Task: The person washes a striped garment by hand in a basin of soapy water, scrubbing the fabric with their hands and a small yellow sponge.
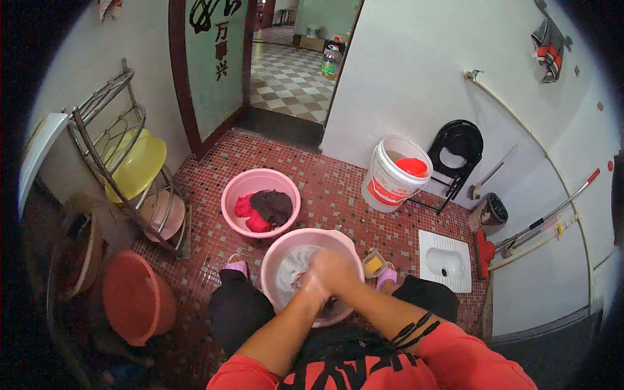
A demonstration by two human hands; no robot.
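Note:
Between my knees stands a pink basin [270,250] of cloudy, sudsy water [286,270]. My left hand [314,285] and my right hand [333,268] come together low over the water, the right one across the left and farther forward. Both look closed and pressed against each other, slightly smeared by motion. What they grip is hidden; a little whitish and reddish material shows beside the left hand. Just beyond is a second pink basin [294,207] holding a red cloth [255,221] and a dark cloth [272,206]. A yellow block, perhaps soap [373,265], sits in a small clear container by my right foot.
A white bucket [385,195] with something red inside stands ahead right, before a black folding chair [458,140]. Rightward are a squat toilet [446,261], a bin [492,211] and a red broom [482,253]. Leftward stand a metal rack [97,156] and a red bucket [133,299].

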